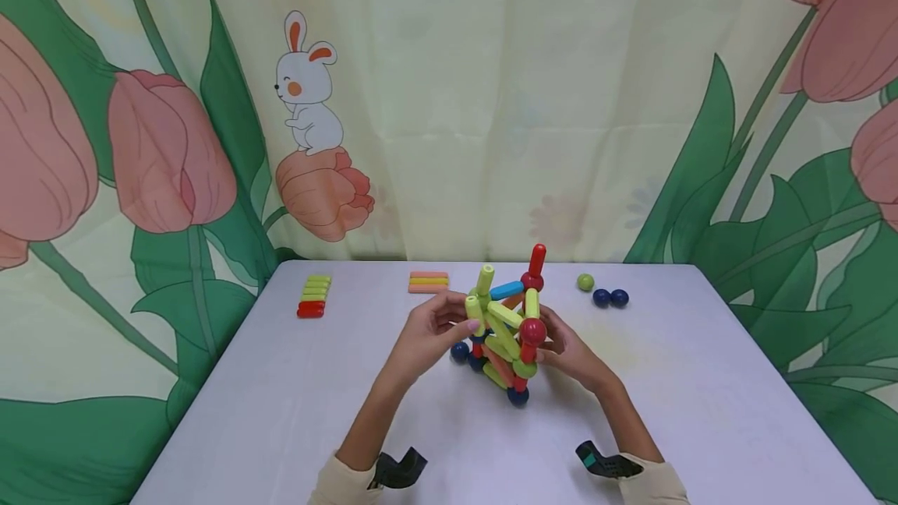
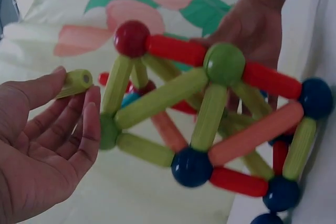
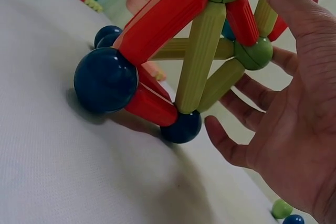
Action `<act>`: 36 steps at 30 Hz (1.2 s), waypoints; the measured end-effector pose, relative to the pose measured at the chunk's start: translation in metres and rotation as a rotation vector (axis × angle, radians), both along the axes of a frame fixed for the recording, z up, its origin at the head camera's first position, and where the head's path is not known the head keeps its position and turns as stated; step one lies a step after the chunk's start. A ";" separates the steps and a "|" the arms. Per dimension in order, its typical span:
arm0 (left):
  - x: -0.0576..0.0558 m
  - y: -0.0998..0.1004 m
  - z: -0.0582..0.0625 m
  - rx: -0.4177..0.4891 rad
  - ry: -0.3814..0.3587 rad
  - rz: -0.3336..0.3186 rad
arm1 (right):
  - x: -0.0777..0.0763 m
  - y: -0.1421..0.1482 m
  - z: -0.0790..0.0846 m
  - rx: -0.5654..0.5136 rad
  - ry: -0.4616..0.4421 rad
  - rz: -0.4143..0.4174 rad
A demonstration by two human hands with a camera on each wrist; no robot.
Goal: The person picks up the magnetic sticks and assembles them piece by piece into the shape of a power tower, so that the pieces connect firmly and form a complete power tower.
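Black wrist mounts (image 1: 401,468) sit at your beige cuffs (image 1: 347,483), closest of all. Beyond them, your right hand (image 1: 571,351) curves thumb and fingers round the right side of the ball-and-rod construction (image 1: 503,339), around the middle of the white table (image 1: 266,404). On its other side, your left hand (image 1: 431,331) pinches a lime ribbed rod (image 2: 77,83) between thumb and fingertips. Its end shows a grey disc, probably a magnet, so it might snap onto the wrong ball if brought in askew. Pushing hard could pop a joint; a slack right hand could let the frame twist or tip. Farther back, right of centre, two blue balls (image 1: 601,298) might roll if knocked. Red and lime rods (image 1: 313,296) lie near the far-left corner, orange and yellow rods (image 1: 428,281) by the far edge.
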State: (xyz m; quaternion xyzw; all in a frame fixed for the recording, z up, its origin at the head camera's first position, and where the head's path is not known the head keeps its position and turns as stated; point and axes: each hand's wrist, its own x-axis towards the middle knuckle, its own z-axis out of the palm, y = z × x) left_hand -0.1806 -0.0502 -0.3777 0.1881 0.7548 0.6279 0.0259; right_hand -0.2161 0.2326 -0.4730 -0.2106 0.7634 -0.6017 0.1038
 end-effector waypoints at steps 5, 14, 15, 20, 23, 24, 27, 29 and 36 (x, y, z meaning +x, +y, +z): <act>0.005 0.037 0.008 0.065 0.038 -0.041 | 0.001 0.001 0.000 -0.003 0.001 0.009; 0.005 0.071 0.012 -0.044 0.244 0.090 | 0.000 0.002 -0.003 -0.002 -0.024 0.024; 0.005 0.072 0.012 -0.066 0.266 0.094 | 0.000 0.002 -0.002 -0.001 -0.030 0.023; 0.005 0.072 0.013 -0.146 0.341 0.060 | -0.003 0.004 -0.002 0.000 -0.010 0.026; 0.005 0.072 0.014 -0.184 0.388 0.036 | -0.005 0.005 -0.001 -0.003 0.011 0.030; 0.005 0.072 0.015 -0.195 0.401 0.032 | -0.006 0.005 0.000 -0.004 0.012 0.032; 0.006 0.071 0.013 -0.208 0.416 0.032 | -0.006 0.005 0.000 -0.006 0.001 0.036; 0.007 0.070 0.011 -0.206 0.419 0.029 | -0.006 0.005 0.000 -0.001 -0.005 0.037; 0.005 0.065 0.001 -0.184 0.461 -0.022 | -0.004 0.007 -0.001 0.022 0.009 0.013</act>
